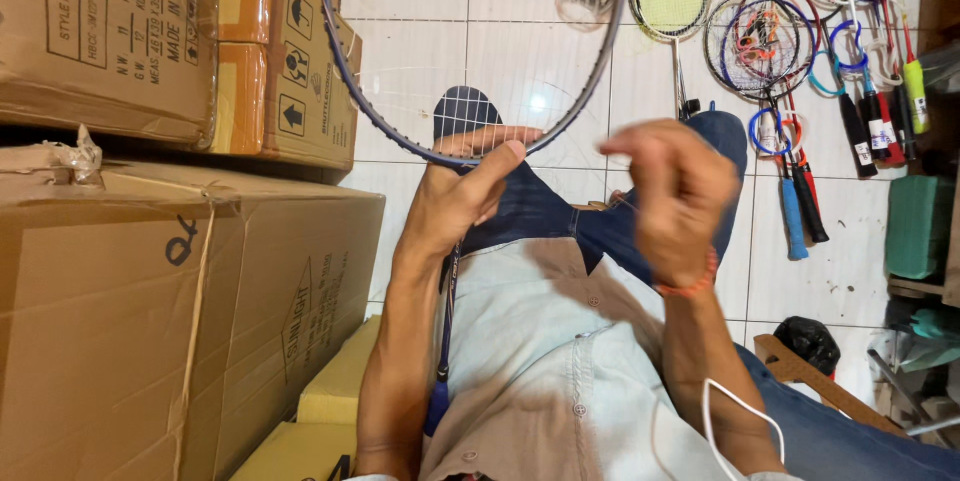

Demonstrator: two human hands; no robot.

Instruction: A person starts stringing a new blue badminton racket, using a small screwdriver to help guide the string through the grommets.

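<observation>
At frame centre, the left hand [455, 196] pinched the badminton racket [470, 61] at its throat, a light, likely fragile frame, while the right hand [675, 196] hovered beside it, fingers loosely curled, seemingly empty.
</observation>
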